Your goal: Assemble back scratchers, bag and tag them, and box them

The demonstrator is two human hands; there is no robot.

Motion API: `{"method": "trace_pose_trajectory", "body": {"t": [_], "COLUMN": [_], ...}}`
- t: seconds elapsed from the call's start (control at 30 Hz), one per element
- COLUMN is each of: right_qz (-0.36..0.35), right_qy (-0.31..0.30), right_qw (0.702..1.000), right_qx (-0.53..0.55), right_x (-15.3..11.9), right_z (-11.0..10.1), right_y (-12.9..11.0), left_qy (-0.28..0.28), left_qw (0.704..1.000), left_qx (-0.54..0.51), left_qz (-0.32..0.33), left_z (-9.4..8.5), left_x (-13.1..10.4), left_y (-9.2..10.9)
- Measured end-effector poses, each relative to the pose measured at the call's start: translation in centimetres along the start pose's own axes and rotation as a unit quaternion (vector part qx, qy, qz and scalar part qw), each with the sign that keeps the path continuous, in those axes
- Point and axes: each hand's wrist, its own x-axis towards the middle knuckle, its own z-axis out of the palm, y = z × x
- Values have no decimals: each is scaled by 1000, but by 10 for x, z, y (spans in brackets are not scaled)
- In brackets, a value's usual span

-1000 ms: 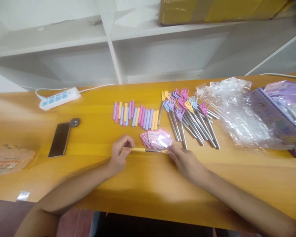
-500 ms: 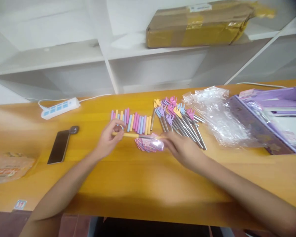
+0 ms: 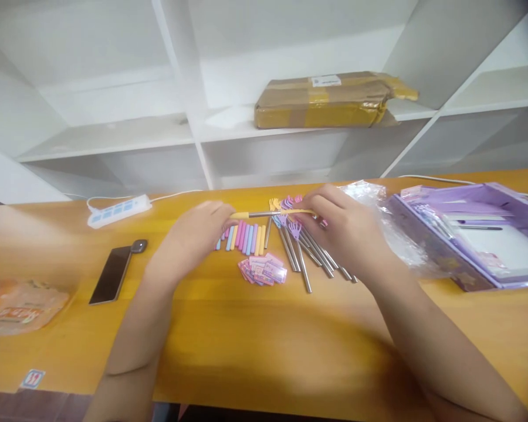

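Observation:
A back scratcher (image 3: 264,214) with a yellow handle and a metal rod is held level between my two hands, raised above the table. My left hand (image 3: 198,231) is closed round its yellow handle end. With the fingers of my right hand (image 3: 341,220) I pinch the yellow head end, which is partly hidden. Below lies a row of coloured handle tubes (image 3: 249,239) in pink, blue, purple and yellow. Small printed cards (image 3: 263,271) sit in a pile in front of them. Several back scratchers with metal rods (image 3: 305,266) and hand-shaped heads lie partly under my right hand.
Clear plastic bags (image 3: 400,234) and a purple box (image 3: 457,266) stand to the right. On the left are a power strip (image 3: 121,211), a phone (image 3: 111,275), a small black device (image 3: 139,245) and an orange package (image 3: 29,308). A taped carton (image 3: 321,105) rests on the shelf behind.
Both hands have lifted the back scratcher up and away from me, uncovering the cards. My left hand has closed more fully round the handle. The view has tilted upward.

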Motion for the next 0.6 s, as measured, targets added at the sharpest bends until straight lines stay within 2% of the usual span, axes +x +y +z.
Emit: {"method": "trace_pose_trajectory", "body": {"t": [0.17, 0.3, 0.43, 0.53, 0.6], "right_qz": [-2, 15, 51, 110, 157], "right_qy": [47, 86, 119, 142, 190], "right_qw": [996, 989, 987, 980, 964], "right_qx": [-81, -122, -99, -83, -104], "right_x": [0, 4, 7, 7, 5], "right_z": [12, 13, -9, -31, -45], "right_y": [10, 35, 78, 112, 135], "left_qy": [20, 50, 68, 82, 91], "left_qw": [998, 996, 992, 986, 980], "left_qx": [25, 55, 103, 142, 178], "left_qz": [47, 51, 37, 20, -26], "left_z": [8, -2, -33, -66, -89], "left_x": [8, 11, 3, -15, -31], "left_y": [-11, -42, -77, -92, -99]}}
